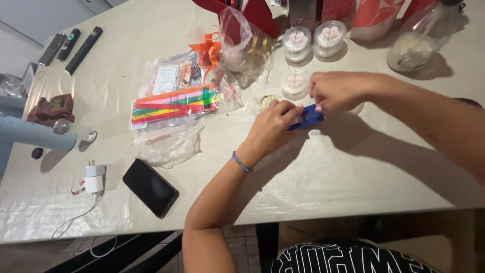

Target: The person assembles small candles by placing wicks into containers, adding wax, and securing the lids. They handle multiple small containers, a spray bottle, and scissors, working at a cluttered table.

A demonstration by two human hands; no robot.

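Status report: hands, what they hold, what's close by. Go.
Left hand grips blue tape dispenser. Right hand pinches at its top end. Small round lidded container and gold ribbon close behind.

I see a small blue dispenser [308, 118], flat and roughly rectangular, bright royal blue with a dark opening in its side. It sits just above the pale, plastic-covered desk [353, 172], a little right of the centre and toward the far half. It is tilted, its right end raised slightly higher than its left. My left grip [275, 126] closes around its left end from the near side, covering that part, and my right grip [336, 91] pinches its upper right corner from the far side. Its underside and whether it touches the desk, I cannot tell.
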